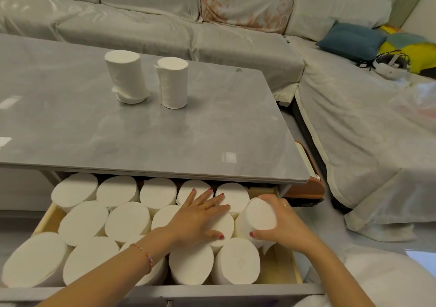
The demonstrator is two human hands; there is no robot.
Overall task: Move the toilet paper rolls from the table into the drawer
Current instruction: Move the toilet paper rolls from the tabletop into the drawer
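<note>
Two white toilet paper rolls stand upright on the grey table [70, 122]: one roll [126, 75] on the left, another roll [172, 82] just to its right. Below the table's front edge the open wooden drawer [286, 271] holds several upright rolls [127, 221] packed in rows. My right hand [283, 226] grips a tilted roll [259, 214] at the drawer's right side, fingers around its top. My left hand [198, 217] lies flat, fingers spread, on the rolls beside it.
A sofa covered in pale sheets [165, 30] runs behind and to the right of the table. A blue cushion [351, 40], a yellow cushion [415, 49] and a white headset [391, 64] lie on it. An orange-brown piece [309, 188] sticks out under the table's right corner.
</note>
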